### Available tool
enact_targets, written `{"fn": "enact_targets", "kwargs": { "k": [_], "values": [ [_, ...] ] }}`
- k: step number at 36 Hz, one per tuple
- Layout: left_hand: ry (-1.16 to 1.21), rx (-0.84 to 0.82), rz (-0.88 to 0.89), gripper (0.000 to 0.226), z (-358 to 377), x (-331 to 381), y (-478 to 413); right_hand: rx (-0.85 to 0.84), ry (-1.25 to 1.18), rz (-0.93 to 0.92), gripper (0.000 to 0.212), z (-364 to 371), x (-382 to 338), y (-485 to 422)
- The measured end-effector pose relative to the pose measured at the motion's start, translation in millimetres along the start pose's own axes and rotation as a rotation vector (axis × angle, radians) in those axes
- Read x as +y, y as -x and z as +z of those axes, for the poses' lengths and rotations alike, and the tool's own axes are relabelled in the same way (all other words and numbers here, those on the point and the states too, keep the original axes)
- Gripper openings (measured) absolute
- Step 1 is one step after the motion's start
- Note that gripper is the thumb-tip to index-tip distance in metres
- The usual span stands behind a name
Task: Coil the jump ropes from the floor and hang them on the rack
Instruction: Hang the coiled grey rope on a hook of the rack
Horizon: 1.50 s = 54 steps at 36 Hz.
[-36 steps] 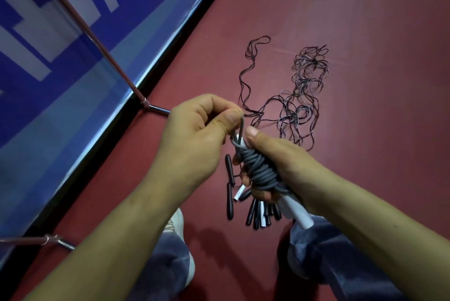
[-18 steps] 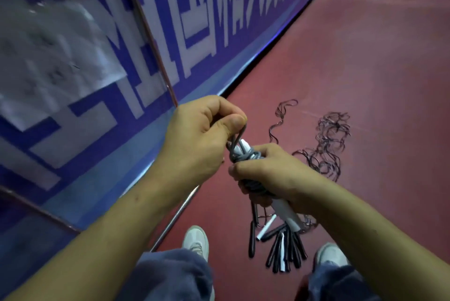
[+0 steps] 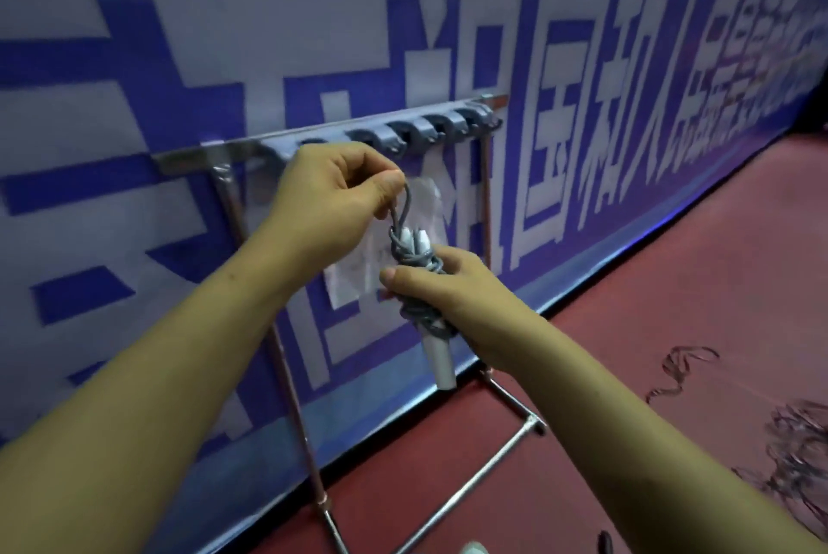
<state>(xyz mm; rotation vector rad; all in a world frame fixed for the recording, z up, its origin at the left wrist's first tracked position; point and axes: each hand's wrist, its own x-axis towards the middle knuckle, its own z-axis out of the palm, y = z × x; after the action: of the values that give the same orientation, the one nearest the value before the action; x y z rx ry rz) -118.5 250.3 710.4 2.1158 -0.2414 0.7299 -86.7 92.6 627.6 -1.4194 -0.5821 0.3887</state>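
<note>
A coiled grey jump rope (image 3: 414, 260) with white handles is held up in front of the rack. My right hand (image 3: 441, 284) grips the wound bundle around its middle; one white handle (image 3: 439, 363) sticks out below it. My left hand (image 3: 336, 190) pinches the small rope loop at the bundle's top, just below the rack's top bar (image 3: 188, 155). That metal bar carries a row of grey hooks (image 3: 425, 130); the leftmost hooks are partly hidden by my left hand. Tangled dark ropes (image 3: 793, 455) lie on the red floor at the right.
The rack stands on thin metal legs (image 3: 286, 374) with a floor crossbar (image 3: 488, 468), right against a blue banner wall (image 3: 582, 60) with white characters. A white shoe tip (image 3: 475, 548) shows at the bottom edge.
The view has swung up from the floor to the rack. Both hands have lifted the coiled rope up to the hook bar, keeping the same hold.
</note>
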Motion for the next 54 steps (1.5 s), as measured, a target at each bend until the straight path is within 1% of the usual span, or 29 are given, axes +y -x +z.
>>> {"fn": "enact_targets", "kwargs": {
  "k": [3,6,9,12,15,18,25,28,32,34,37,38,39,41,42,43,45,47,49,52,54],
  "values": [
    [-0.080,0.065,-0.039,0.013,-31.8,-8.3,-22.0,-0.024,-0.021,-0.016,0.022,22.1,-18.4,-32.9],
    [-0.130,0.101,-0.116,0.014,-53.6,-22.7,-42.6,-0.015,0.077,-0.058,0.025,40.2,-28.9,-62.7],
    [-0.212,0.155,-0.160,0.014,-70.0,-42.8,-60.7,0.015,0.180,-0.074,0.017,53.7,-28.9,-94.0],
    [-0.283,0.148,-0.166,0.012,-75.4,-60.4,-72.1,0.029,0.240,-0.042,0.010,59.1,-22.3,-115.6],
    [-0.309,0.126,-0.175,0.011,-77.9,-74.7,-80.5,0.023,0.266,-0.009,0.011,63.0,-15.9,-132.6],
    [-0.290,0.117,-0.195,0.012,-78.8,-85.4,-88.2,0.030,0.262,0.012,0.012,65.9,-11.2,-145.4],
    [-0.200,0.090,-0.314,0.012,-74.5,-100.8,-98.5,0.048,0.239,0.064,0.014,66.9,1.8,-164.9],
    [-0.212,0.066,-0.339,0.013,-68.8,-104.6,-98.2,0.049,0.222,0.087,0.011,64.9,10.9,-167.5],
    [-0.199,0.099,-0.400,0.015,-66.1,-106.9,-101.4,0.062,0.250,0.079,0.009,62.3,17.6,-171.4],
    [-0.230,0.097,-0.398,0.016,-65.8,-108.7,-102.4,0.067,0.282,0.080,0.010,60.8,19.6,-174.3],
    [-0.387,0.147,-0.294,0.019,-64.5,-109.2,-98.6,0.058,0.368,0.090,0.016,58.4,23.9,-177.1],
    [-0.424,0.186,-0.249,0.020,-64.0,-108.1,-96.0,0.054,0.392,0.089,0.023,56.8,24.9,-177.6],
    [-0.445,0.226,-0.211,0.021,-63.2,-106.1,-93.3,0.050,0.402,0.091,0.034,54.4,24.9,-176.7],
    [-0.426,0.285,-0.163,0.022,-62.4,-102.4,-88.5,0.046,0.388,0.103,0.061,50.4,22.9,-171.5],
    [-0.383,0.295,-0.146,0.021,-60.7,-98.9,-85.7,0.055,0.388,0.113,0.068,47.1,22.0,-167.1],
    [-0.328,0.294,-0.134,0.020,-58.1,-94.5,-82.6,0.065,0.400,0.123,0.068,42.8,22.2,-162.5],
    [-0.231,0.254,-0.115,0.018,-47.4,-82.7,-76.0,0.072,0.431,0.147,0.054,30.8,23.7,-150.7],
    [-0.201,0.173,-0.088,0.018,-32.2,-70.9,-68.7,0.073,0.459,0.171,0.034,17.5,22.8,-136.3],
    [-0.196,0.080,-0.059,0.017,-12.4,-61.5,-61.1,0.079,0.467,0.185,0.021,2.4,21.9,-119.9],
    [-0.127,-0.053,-0.049,0.018,38.3,-52.5,-46.9,0.137,0.473,0.196,0.013,-33.1,30.0,-84.5],
    [-0.065,-0.124,-0.080,0.022,73.5,-52.0,-36.6,0.183,0.494,0.227,0.015,-55.5,40.5,-60.9]
  ]
}}
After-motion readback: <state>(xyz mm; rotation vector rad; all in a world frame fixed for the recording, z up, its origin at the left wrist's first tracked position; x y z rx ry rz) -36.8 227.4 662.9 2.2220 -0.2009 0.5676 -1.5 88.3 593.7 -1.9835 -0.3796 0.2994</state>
